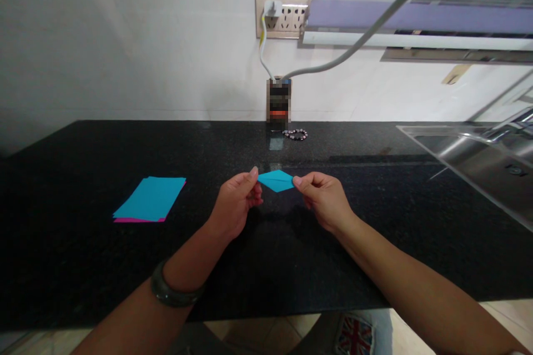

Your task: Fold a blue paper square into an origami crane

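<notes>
Found between the two hands: folded blue paper (276, 181), diamond-shaped, creased along its length. Pinched at its left tip by the left hand (236, 199), thumb on top, fingers curled beneath. Pinched likewise at its right tip by the right hand (327, 198), thumb uppermost. Worn on the arm behind the left hand: dark bangle (172, 295). Extending below both hands: black countertop (291, 266). Resting on it, well to the left of the left hand: paper stack (150, 198), blue on top, pink showing underneath. Located straight beyond the hands, by the wall (166, 55): device (278, 101), obscured by pixelation, near a beaded loop (287, 133). Mounted higher, beyond both hands: socket panel (287, 28), fitted with white plug (273, 8). Set well to the right of the right hand: metal sink (499, 161).
</notes>
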`<act>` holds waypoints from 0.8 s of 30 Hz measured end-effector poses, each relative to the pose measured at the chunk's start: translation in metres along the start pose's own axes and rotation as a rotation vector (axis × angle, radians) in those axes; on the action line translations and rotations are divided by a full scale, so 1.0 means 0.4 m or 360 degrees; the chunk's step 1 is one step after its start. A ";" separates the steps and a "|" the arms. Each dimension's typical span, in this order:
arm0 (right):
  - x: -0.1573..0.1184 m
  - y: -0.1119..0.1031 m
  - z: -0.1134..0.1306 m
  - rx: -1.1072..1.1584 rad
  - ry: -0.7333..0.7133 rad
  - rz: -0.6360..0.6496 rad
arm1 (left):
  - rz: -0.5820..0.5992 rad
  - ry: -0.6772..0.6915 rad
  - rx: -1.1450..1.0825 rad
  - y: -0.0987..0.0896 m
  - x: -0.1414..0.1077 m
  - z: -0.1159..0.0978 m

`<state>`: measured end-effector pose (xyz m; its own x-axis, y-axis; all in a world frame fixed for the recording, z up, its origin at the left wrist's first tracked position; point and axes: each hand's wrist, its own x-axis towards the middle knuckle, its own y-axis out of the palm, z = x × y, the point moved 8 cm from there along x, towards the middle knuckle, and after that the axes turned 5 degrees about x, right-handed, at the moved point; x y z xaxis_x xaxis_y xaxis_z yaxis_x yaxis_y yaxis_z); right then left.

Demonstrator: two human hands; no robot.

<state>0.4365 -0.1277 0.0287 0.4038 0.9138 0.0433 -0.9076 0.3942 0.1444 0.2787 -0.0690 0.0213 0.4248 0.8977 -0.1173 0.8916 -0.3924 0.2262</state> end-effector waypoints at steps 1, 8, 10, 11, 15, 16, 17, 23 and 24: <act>-0.001 0.002 0.001 0.0003 -0.0001 0.0010 | 0.0071 -0.0066 -0.0074 0.011 -0.002 0.007; -0.004 0.014 0.005 -0.0110 -0.0019 0.0063 | 0.0270 -0.0233 -0.0088 0.044 -0.013 0.033; -0.004 0.017 0.004 -0.0190 -0.0032 0.0092 | 0.0251 -0.0213 -0.0045 0.038 -0.010 0.038; -0.004 0.021 0.005 -0.0246 -0.0048 0.0120 | 0.0238 -0.0199 -0.0012 0.035 -0.008 0.039; -0.012 0.030 0.039 -0.0577 -0.0388 0.0148 | 0.0174 -0.0142 0.0170 0.026 -0.007 0.037; -0.017 0.034 0.052 -0.0657 -0.0505 0.0147 | 0.0170 -0.0138 0.0214 0.027 -0.009 0.035; -0.022 0.039 0.062 -0.0720 -0.0610 0.0155 | 0.0180 -0.0140 0.0250 0.030 -0.011 0.035; -0.039 0.062 0.077 -0.0849 -0.0829 0.0283 | 0.0291 -0.0214 0.0293 0.046 -0.020 0.046; -0.041 0.062 0.080 -0.0874 -0.0854 0.0274 | 0.0288 -0.0227 0.0263 0.045 -0.019 0.049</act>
<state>0.4111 -0.1359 0.0632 0.1259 0.8495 0.5124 -0.8329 0.3711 -0.4106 0.2943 -0.0868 0.0074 0.5868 0.7772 -0.2271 0.8077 -0.5817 0.0963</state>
